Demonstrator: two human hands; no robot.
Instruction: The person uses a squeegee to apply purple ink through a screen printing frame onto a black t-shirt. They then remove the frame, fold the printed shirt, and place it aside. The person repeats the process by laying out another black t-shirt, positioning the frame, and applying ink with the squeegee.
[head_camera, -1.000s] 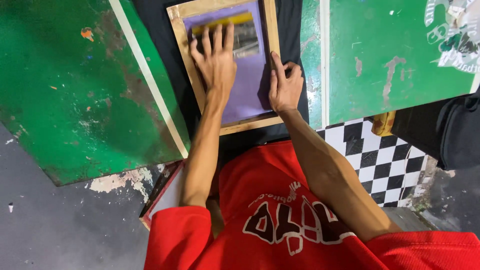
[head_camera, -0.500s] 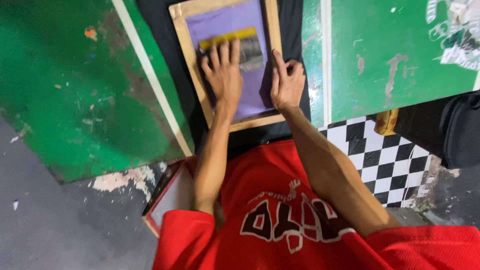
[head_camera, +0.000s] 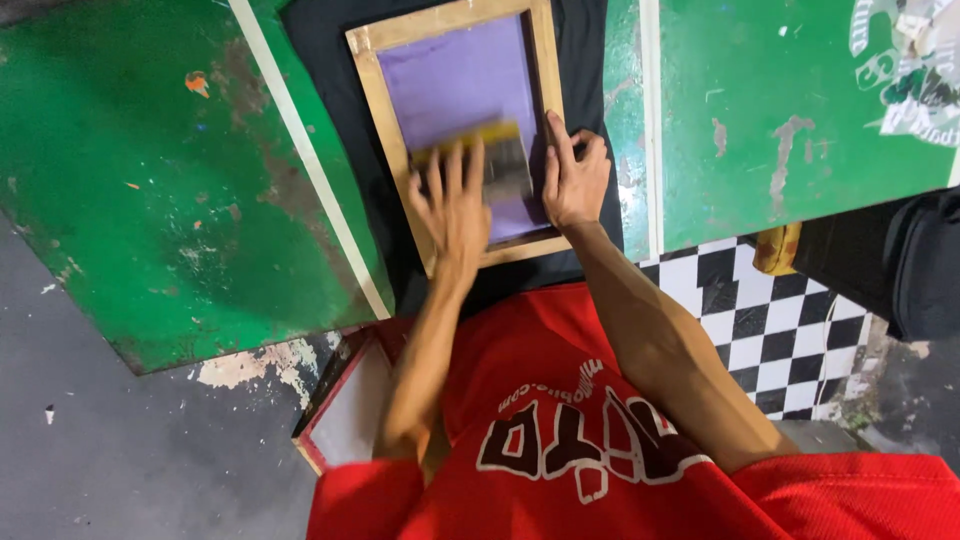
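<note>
A wooden screen frame (head_camera: 372, 95) with purple mesh (head_camera: 460, 85) lies on a black fabric (head_camera: 582, 60) on the green table. My left hand (head_camera: 452, 212) is spread over a squeegee (head_camera: 507, 162) with a yellow strip, inside the frame near its close end; the hand is blurred by motion. Beside it, my right hand (head_camera: 577, 182) presses flat on the frame's right rail, thumb along the wood. Both forearms reach up from my red shirt (head_camera: 560, 420).
Worn green table tops (head_camera: 150, 200) flank the frame, and a white strip (head_camera: 310, 170) edges the left one. At right are a black-and-white checkered floor (head_camera: 760, 330), a dark bag (head_camera: 905, 260) and a small yellow-brown object (head_camera: 778, 248). A red-edged white panel (head_camera: 345, 410) leans below the table.
My left hand has dragged the squeegee down the mesh toward my body, uncovering more purple mesh above it. My right hand stays on the frame's right rail.
</note>
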